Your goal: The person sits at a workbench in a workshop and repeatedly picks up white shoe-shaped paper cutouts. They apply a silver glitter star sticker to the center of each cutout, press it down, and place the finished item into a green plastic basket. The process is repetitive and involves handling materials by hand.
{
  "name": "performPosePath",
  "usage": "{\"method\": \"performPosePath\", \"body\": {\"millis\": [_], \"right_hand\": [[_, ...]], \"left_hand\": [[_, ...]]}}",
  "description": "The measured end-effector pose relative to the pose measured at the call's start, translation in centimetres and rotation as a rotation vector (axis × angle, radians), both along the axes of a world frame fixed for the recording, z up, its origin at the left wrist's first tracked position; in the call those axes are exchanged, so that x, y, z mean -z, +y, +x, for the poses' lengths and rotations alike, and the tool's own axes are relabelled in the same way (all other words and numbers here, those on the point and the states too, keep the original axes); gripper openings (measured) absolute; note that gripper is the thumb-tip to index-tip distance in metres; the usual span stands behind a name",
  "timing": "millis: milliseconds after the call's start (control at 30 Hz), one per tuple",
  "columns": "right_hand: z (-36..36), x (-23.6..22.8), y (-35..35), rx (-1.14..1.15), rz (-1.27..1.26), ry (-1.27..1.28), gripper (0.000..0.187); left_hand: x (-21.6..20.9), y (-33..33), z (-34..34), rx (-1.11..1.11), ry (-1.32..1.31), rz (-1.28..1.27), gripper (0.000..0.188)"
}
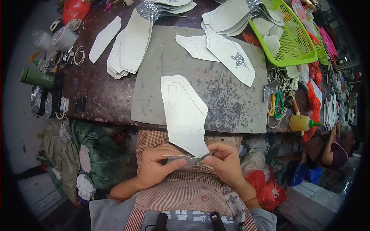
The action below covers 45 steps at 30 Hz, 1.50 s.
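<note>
A white cut panel [185, 115] with drawn pattern lines lies partly on the grey work board [235, 111] and hangs over the table's front edge toward me. At its near end a silver glitter piece [189, 159] stretches between my hands. My left hand [160, 163] pinches the left end of the glitter piece, thumb on top. My right hand [223, 159] pinches the other end, where it meets the panel's lower tip. The fingers partly hide that join. Farther up the board lie two more white panels, one with a silver glitter star [239, 59].
Stacked white panels [131, 46] with glitter ends sit at the back. A green basket [285, 42] holds white pieces. To the right are green-handled scissors [278, 104] and a yellow glue bottle [302, 123]. A green flask [36, 78] lies left. Another person [339, 148] sits far right.
</note>
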State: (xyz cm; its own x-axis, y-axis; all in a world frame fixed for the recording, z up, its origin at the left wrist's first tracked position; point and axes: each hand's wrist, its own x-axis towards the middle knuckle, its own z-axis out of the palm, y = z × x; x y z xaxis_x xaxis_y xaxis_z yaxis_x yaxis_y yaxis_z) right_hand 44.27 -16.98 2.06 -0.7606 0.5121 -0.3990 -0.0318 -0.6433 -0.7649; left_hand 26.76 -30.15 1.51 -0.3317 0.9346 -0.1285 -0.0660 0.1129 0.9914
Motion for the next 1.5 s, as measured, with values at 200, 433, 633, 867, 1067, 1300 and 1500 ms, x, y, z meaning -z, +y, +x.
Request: {"method": "performPosePath", "body": {"millis": [200,433,633,867,1067,1300,1500], "right_hand": [[-0.5,-0.3,1.1,-0.23,0.324,-0.178,0.014],[-0.1,0.4,0.9,-0.252,0.282,-0.1,0.013],[-1.9,-0.2,0.7,-0.167,0.096,0.064,0.025],[-2.1,0.1,0.7,-0.28,0.313,-0.209,0.024],[-1.5,0.8,0.3,-0.285,0.386,-0.126,0.02],[-0.8,1.3,0.2,-0.3,0.166,-0.117,0.02],[-0.1,1.7,-0.6,-0.256,0.126,-0.092,0.026]], "left_hand": [[-1.3,0.0,0.3,-0.115,-0.092,-0.146,0.012],[-1.4,0.3,0.4,-0.171,0.093,-0.149,0.014],[-1.3,0.8,0.3,-0.127,0.254,-0.082,0.016],[-0.4,0.1,0.4,-0.065,0.492,0.013,0.015],[-0.7,0.0,0.5,-0.071,0.502,0.006,0.017],[0.7,-0.4,1.4,-0.106,-0.149,-0.199,0.024],[1.6,-0.2,1.8,-0.125,-0.331,-0.131,0.021]]}}
